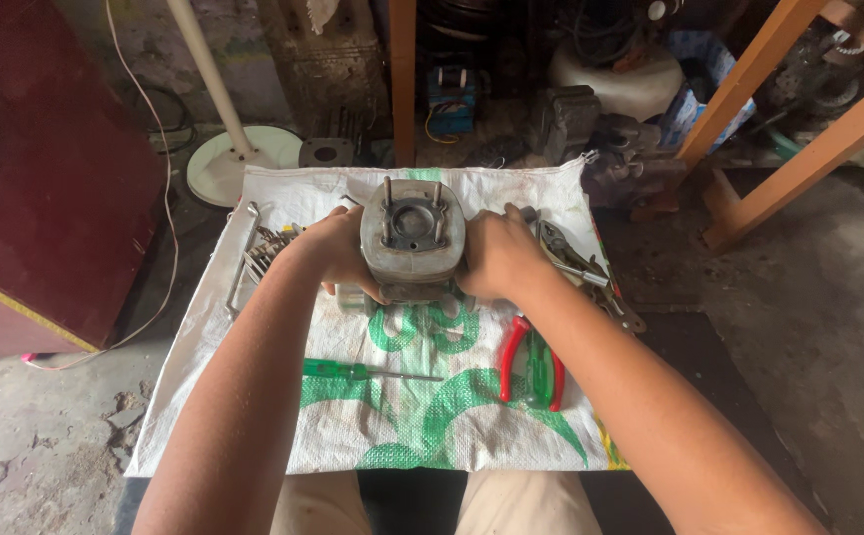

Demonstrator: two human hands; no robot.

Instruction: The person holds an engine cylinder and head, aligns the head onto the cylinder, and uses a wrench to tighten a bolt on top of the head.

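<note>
Grey finned metal engine cylinder (412, 243) stands mid-sack, clasped by left hand (338, 253) and right hand (496, 256). Green-handled screwdriver (358, 372) and red-green pliers (531, 367) lie nearer; white woven sack (283, 426) has bare room in front.

Bare sack (283, 436) near; screwdriver (368, 373), pliers (531, 365) obstruct centre.

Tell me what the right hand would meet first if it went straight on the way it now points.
The right hand points forward and slightly inward, and its fingers already rest against the grey engine cylinder. So it would press into that cylinder at once; depth beyond it is unclear.
</note>
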